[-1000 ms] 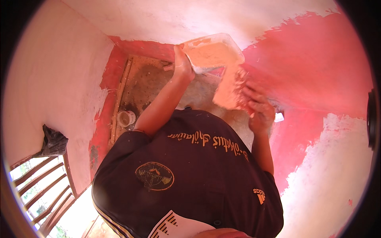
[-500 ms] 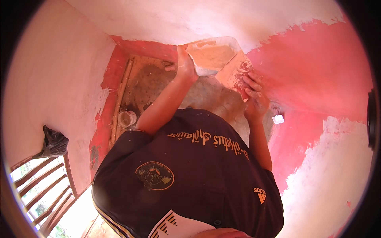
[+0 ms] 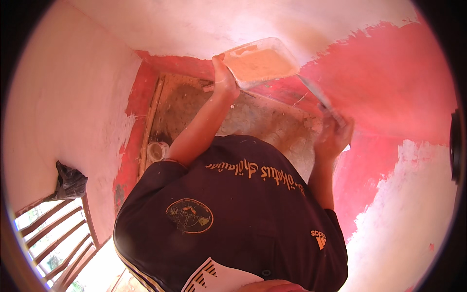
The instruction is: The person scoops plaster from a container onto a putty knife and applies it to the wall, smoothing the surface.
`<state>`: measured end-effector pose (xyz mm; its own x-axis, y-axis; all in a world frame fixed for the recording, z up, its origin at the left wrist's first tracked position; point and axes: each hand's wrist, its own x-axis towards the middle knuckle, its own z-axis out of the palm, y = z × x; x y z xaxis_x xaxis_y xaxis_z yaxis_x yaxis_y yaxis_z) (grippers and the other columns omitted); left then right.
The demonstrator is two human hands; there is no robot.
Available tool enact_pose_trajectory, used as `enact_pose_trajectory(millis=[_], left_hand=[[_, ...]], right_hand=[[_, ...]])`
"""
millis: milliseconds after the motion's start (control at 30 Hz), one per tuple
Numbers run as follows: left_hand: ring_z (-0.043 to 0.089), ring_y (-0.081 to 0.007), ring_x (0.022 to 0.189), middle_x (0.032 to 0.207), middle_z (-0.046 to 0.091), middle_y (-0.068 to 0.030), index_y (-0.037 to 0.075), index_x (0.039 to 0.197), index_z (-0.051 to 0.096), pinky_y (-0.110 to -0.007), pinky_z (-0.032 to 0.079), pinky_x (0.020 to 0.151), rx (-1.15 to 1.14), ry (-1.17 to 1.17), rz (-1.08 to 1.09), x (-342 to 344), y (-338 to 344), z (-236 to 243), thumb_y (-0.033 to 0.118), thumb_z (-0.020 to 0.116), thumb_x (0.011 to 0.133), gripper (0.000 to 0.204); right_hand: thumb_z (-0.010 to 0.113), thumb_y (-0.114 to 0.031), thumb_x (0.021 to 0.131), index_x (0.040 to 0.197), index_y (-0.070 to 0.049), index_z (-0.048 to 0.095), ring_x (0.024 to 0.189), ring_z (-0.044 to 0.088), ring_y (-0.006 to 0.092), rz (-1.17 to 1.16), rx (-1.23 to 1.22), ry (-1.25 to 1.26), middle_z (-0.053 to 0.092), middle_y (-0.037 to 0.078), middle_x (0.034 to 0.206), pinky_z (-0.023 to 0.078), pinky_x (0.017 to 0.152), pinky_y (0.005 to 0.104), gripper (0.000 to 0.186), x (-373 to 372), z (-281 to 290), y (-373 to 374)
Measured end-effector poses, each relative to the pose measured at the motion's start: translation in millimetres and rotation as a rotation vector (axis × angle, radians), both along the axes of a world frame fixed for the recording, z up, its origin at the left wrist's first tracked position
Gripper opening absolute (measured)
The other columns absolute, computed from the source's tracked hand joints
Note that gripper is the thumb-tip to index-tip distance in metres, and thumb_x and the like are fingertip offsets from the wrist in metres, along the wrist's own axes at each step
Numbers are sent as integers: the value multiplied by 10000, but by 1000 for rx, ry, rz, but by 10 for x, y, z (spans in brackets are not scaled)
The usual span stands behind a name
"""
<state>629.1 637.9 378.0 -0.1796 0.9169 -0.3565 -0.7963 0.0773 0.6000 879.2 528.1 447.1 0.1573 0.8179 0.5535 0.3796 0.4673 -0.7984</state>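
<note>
My left hand (image 3: 224,78) grips the left end of a pale rectangular tub (image 3: 233,80). Cream-coloured putty (image 3: 262,65) covers the bottom of the tub. To the right, my right hand (image 3: 334,134) is closed round a flat, wide putty spreader (image 3: 316,92), seen nearly edge-on and a little blurred. The spreader's upper end is close to the tub's right corner; whether they touch I cannot tell. Beyond both hands rises the wall, with a pale coated part (image 3: 185,29) and a bare pink-red part (image 3: 384,82).
A white bucket (image 3: 156,151) stands on the stained floor (image 3: 262,117) by the left wall. Lower left is a barred window opening (image 3: 56,238), with a black plastic bag (image 3: 69,181) at its upper corner. White coating (image 3: 413,194) covers part of the right wall.
The spreader has left the top of the tub, moving right with my right hand and turning from face-on to edge-on. My left hand and the tub have shifted slightly up.
</note>
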Motion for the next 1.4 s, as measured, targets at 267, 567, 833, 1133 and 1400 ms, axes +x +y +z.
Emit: enact_pose_trajectory(millis=[267,567,833,1133,1400], left_hand=[[550,-328,1311,1438,558,-127,32,1426,500,-462,460,1095,14,42,-62,91,-110,111,448,226,1024,640],[577,-325,1284,1409,581,-148,25,1419,506,-459,471,1080,112,-10,0,170,-48,-114,519,216,1009,705],[576,-295,1252,1362,597,-138,46,1354,517,-426,448,1077,37,-132,32,209,-63,-26,480,257,1013,610],[573,-328,1273,1374,585,-133,63,1412,490,-473,471,1062,-44,-9,81,285,11,-10,531,243,994,674],[561,-319,1284,1384,580,-123,66,1406,486,-463,466,1068,24,17,77,299,64,-45,501,242,1013,636]], right_hand=[[584,-159,1055,1307,-46,601,763,635,92,215,-521,610,663,32,961,524,624,240,277,66,251,759],[585,-153,1048,1221,-33,646,603,566,68,245,-748,425,657,6,874,457,490,215,219,-57,-42,762],[570,-133,1048,1192,20,631,585,563,80,213,-878,410,661,40,850,437,437,243,218,-96,-74,538],[576,-124,1040,1234,21,600,562,562,68,223,-895,545,667,41,862,406,407,215,243,-35,-117,211],[577,-167,1048,1242,15,596,543,536,36,257,-857,590,624,7,828,399,390,182,267,16,-202,77]])
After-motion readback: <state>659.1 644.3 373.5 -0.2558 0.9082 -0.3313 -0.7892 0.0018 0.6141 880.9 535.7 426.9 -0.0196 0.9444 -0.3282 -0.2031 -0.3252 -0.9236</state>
